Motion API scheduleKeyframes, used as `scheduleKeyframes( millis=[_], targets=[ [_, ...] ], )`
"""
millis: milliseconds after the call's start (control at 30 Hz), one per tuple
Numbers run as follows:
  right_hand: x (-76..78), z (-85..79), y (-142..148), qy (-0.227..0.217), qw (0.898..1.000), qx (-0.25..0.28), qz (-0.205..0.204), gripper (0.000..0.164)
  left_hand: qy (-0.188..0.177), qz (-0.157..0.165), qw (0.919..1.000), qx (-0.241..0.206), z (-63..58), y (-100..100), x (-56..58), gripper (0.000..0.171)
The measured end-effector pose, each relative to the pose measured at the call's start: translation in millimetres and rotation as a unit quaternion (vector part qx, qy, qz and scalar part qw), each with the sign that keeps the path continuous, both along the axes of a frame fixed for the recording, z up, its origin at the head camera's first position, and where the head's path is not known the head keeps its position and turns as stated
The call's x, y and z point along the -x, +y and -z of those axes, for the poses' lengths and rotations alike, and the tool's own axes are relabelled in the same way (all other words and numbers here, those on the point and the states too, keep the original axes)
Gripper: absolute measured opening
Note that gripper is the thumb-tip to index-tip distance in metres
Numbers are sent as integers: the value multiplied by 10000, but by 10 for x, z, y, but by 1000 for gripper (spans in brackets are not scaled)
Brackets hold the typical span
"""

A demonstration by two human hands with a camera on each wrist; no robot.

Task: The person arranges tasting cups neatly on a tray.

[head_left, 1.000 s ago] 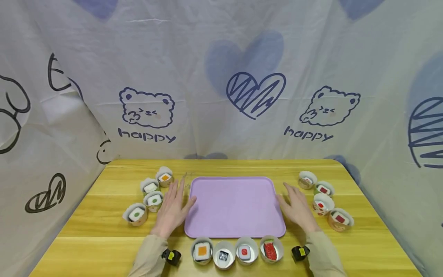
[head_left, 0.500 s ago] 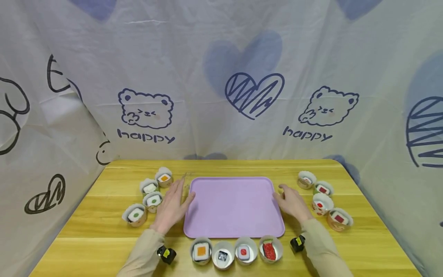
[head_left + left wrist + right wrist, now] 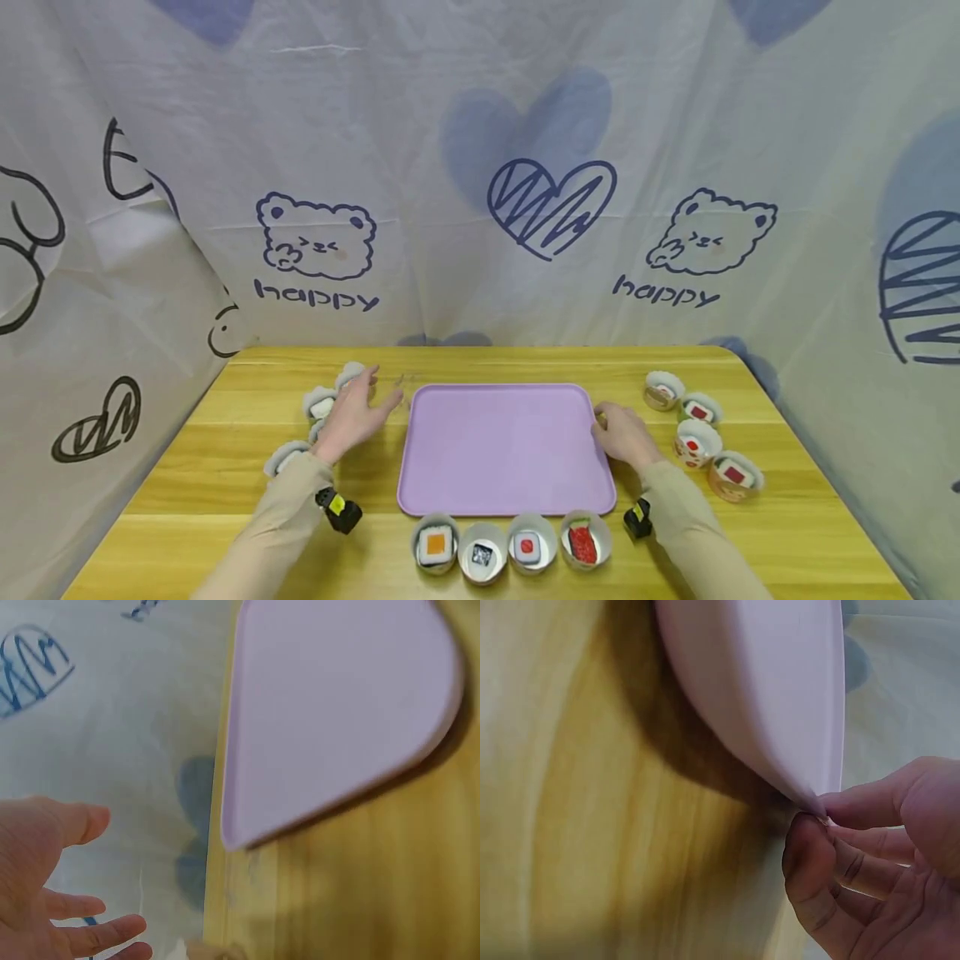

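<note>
Left hand [image 3: 352, 417], fingers apart and holding nothing, has shifted toward the left-side sushi cups [image 3: 320, 405]; right hand [image 3: 625, 432] now pinches lilac tray [image 3: 510, 450]'s edge, so it's gripped one-sided.

Bear-print cloth [image 3: 450, 283] behind a wooden table [image 3: 187, 533]

We see pale, grey-white cloth hanging like walls behind the table and along both sides, creased in places. On the back stretch we make out two line-drawn bears [image 3: 317, 237], each above the word "happy", a scribbled heart [image 3: 555, 208] between them, and faded blue hearts [image 3: 495, 133]. The table's yellow grain runs side to side. To us, the light looks soft and even.
</note>
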State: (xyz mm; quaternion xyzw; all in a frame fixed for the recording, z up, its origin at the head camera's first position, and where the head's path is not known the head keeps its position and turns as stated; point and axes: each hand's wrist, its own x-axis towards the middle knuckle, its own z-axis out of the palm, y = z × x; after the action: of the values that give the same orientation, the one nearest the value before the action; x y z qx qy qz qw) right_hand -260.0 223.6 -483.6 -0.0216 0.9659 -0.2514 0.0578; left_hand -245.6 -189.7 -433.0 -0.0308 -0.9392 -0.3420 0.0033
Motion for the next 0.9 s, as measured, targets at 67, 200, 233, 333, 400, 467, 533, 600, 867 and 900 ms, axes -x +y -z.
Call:
scheduleKeyframes(
  millis=[67,200,233,333,400,467,533,600,867,900],
  targets=[
    [8,-13,-8,-55,10000,-56,32,35,-54,1,10000,47,-39,-71,71,78],
    [15,-45,-34,105,9996,-256,-55,25,-179,-106,9996,178,-82,-214,223,84],
    [16,-50,-42,164,9994,-299,-76,22,-221,-125,9995,170,-88,-247,257,85],
    [16,-56,-66,244,9989,-386,-106,15,-345,-253,9988,217,-100,-325,345,92],
    [15,-53,-77,257,9987,-425,-104,13,-448,-341,9982,226,-106,-361,392,96],
    [18,-40,-81,231,9987,-458,-67,14,-570,-473,9969,279,-106,-381,430,100],
    [25,-32,-83,234,9986,-481,-48,15,-703,-596,9950,392,-96,-392,463,102],
    [40,-17,-81,224,9986,-473,-33,16,-809,-652,9929,581,-75,-394,489,103],
    [57,13,-69,56,9994,-350,1,18,-1263,-787,9821,1152,31,-359,567,107],
    [58,17,-65,54,9994,-338,3,18,-1313,-793,9811,1182,36,-350,573,107]
  ],
)
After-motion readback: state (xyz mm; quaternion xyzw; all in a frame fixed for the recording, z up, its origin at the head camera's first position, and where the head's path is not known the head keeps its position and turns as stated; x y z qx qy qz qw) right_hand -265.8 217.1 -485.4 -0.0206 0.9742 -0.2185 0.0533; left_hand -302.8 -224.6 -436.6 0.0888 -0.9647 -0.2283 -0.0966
